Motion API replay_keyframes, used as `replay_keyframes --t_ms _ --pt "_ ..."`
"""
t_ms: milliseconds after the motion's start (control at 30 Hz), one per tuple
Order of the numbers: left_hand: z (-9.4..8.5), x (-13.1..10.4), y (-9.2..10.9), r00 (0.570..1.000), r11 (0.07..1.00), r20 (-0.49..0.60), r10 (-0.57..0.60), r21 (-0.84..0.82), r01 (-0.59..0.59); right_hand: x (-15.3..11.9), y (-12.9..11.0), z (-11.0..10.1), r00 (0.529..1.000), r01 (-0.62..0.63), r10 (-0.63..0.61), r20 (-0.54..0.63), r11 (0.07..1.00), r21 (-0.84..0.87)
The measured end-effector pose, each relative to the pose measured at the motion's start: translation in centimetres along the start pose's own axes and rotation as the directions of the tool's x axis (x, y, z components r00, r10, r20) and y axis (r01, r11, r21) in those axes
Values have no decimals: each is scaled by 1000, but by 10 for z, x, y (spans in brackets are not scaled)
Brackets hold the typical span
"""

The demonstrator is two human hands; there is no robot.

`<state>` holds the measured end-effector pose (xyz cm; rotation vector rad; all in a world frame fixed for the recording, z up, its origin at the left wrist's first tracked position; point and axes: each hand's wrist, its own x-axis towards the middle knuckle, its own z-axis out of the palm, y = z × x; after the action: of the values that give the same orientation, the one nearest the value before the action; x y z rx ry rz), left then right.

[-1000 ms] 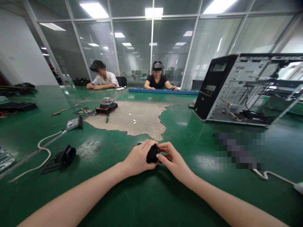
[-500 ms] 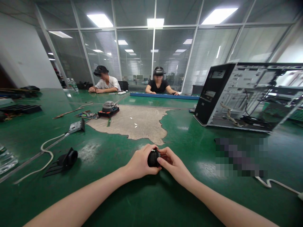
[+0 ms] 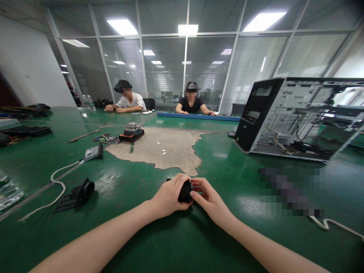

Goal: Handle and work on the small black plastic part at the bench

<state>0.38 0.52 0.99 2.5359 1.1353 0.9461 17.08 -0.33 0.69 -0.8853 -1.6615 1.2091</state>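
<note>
A small black plastic piece (image 3: 184, 190) is between my hands above the green table (image 3: 159, 246); its exact kind I cannot make out. My left hand (image 3: 171, 192) wraps round it from the left, thumb below and fingers over the top. From the right, my right hand (image 3: 207, 195) pinches its edge between thumb and fingertips. A dark corner shows behind the left fingers. Left of my hands lies a black plastic part with a round end and flat prongs (image 3: 78, 195).
An open computer case (image 3: 247, 123) stands at the right, near a blurred dark strip (image 3: 287, 189) with a white cable. A bare patch (image 3: 176, 151) marks the tabletop's middle. A fan-like cooler (image 3: 132, 132) and a metal bracket (image 3: 93, 151) lie left. Two people sit across.
The black piece has turned in my hands, now showing a flatter, squarer side. My hands keep nearly the same place, and the view has shifted slightly.
</note>
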Motion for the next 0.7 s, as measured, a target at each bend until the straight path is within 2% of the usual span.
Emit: replay_keyframes --t_ms 233,533,700 --pt "2 -2 -3 1000 999 14 24 38 -24 -3 -1 1 999 22 -21 35 1000 -17" --pt "1 -4 0 998 993 51 -31 120 24 -3 -1 2 999 32 -32 33 999 -15" --pt "0 -3 3 999 991 49 12 130 -18 -3 1 2 999 44 -43 30 999 -11"
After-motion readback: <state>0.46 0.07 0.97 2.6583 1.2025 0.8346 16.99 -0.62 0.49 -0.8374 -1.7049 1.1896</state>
